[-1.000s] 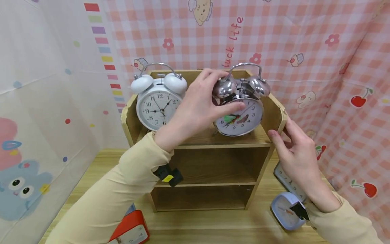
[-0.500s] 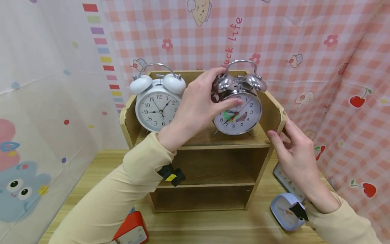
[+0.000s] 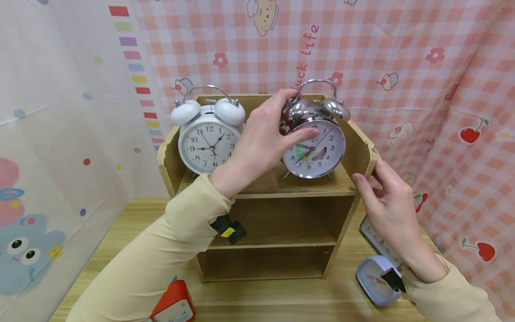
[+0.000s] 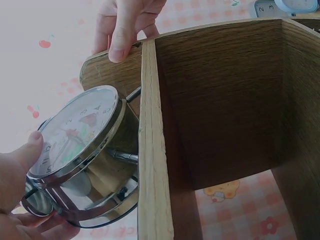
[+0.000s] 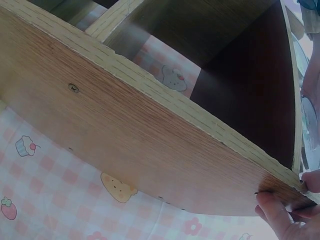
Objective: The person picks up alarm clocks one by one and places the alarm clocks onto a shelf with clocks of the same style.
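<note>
My left hand [image 3: 261,134] holds a silver twin-bell alarm clock [image 3: 327,154] at its left side, thumb over the face, fingers behind the bell. The clock stands at the right of the top level of a small wooden shelf [image 3: 297,195]. In the left wrist view its metal legs touch the board and the thumb lies on the dial [image 4: 75,132]. My right hand [image 3: 392,208] grips the front edge of the shelf's right side panel; in the right wrist view the fingers press the panel's outer face [image 5: 150,130]. A white twin-bell alarm clock [image 3: 209,145] stands at the left, partly behind my left hand.
A red clock [image 3: 177,299] lies at the front left of the table [image 3: 257,302], partly behind my sleeve. A lavender clock [image 3: 372,284] and a grey clock [image 3: 378,239] lie to the right, partly behind my right arm. A checked cloth [image 3: 257,53] hangs behind the shelf.
The silver clock has turned from a slight tilt to more upright and shifted a little left, my left hand still on it. The right hand keeps its grip on the panel.
</note>
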Demonstrator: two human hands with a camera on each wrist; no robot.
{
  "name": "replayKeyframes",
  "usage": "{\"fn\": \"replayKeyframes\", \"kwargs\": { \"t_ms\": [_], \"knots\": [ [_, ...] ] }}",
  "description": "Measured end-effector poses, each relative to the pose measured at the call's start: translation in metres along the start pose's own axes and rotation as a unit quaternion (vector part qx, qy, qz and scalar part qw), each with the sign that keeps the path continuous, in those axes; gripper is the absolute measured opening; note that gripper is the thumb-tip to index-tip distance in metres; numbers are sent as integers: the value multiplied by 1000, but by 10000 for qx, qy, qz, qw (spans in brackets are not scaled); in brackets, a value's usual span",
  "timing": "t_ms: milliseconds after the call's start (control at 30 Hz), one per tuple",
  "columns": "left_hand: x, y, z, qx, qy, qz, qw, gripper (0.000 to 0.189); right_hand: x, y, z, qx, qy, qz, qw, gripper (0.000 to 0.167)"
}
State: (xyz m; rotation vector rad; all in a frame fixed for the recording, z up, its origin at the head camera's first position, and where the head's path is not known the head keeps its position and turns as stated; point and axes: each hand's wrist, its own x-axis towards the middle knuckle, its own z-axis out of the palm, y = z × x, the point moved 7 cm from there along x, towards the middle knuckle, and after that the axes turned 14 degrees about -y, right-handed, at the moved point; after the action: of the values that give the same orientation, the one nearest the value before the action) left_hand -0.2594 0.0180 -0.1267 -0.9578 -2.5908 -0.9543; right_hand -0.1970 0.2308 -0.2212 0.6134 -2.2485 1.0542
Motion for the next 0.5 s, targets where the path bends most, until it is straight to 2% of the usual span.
{"fn": "replayKeyframes", "kwargs": {
  "t_ms": [267,500],
  "knots": [
    [0,-2,4,2,-171,79,9998,85,0,0,1,75,-49,-47,9999,49],
    [-3,-4,4,135,-270,-92,9995,95,0,-1,1,38,-15,-11,10000,50]
  ]
}}
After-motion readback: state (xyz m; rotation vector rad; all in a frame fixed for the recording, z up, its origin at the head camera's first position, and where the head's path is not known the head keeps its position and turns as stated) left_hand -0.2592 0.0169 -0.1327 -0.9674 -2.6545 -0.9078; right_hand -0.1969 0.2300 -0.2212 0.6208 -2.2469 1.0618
